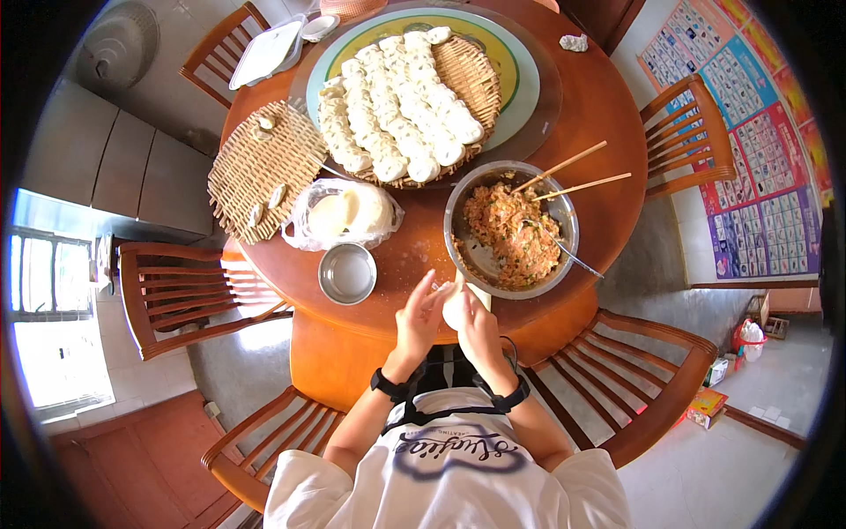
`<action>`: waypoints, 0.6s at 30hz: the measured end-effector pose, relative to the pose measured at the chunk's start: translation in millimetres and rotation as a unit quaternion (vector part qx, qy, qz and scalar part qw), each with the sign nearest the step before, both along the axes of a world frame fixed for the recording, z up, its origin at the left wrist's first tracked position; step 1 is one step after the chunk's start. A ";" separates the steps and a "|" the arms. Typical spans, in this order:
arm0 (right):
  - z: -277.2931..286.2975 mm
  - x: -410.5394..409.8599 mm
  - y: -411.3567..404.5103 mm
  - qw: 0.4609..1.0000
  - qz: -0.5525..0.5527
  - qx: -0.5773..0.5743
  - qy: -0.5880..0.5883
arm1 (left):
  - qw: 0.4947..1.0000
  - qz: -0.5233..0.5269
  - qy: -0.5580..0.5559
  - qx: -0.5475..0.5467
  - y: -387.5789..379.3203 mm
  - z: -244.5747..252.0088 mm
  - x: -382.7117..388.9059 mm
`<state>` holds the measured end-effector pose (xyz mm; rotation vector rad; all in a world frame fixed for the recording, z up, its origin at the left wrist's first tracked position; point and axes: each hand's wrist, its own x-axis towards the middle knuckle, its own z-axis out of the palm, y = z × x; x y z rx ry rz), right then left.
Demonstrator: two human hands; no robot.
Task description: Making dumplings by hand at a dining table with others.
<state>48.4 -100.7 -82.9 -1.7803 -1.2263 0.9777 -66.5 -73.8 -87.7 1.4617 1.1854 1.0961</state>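
Between my two hands, at the near edge of the round wooden table point(396, 264), is a pale dough wrapper point(455, 312). My right hand point(480, 334) grips it from the right. My left hand point(415, 325) has its thumb and fingers at the wrapper's upper left side; the fingers partly hide the dough, so any filling in it cannot be made out. Just beyond my right hand stands a steel bowl point(476, 264) of minced filling point(509, 228), with a spoon point(562, 248) and a pair of chopsticks point(568, 165) in it.
Rows of dumplings point(396, 106) lie on a round woven tray point(466, 63) on the turntable point(529, 79). A second woven mat point(264, 165) carries several dumplings. Nearer are a plastic bag of wrappers point(350, 211) and a small metal bowl point(347, 273). Wooden chairs point(634, 377) surround the table.
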 end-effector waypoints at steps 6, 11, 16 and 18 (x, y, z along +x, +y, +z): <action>1.8 -9.2 10.8 0.885 -0.093 -0.084 0.448 | 0.998 -0.042 -0.017 0.048 -13.1 -4.6 -15.1; -2.3 -14.7 28.2 0.916 -0.061 -0.115 0.380 | 0.950 0.140 -0.258 -0.103 -1.6 8.4 -36.7; 17.3 -52.9 55.2 0.970 0.132 0.098 0.182 | 0.747 0.064 -0.547 -0.373 17.6 2.2 -67.4; 26.8 -71.0 58.1 0.951 0.241 0.133 0.141 | 0.700 0.035 -0.615 -0.360 23.3 4.3 -76.7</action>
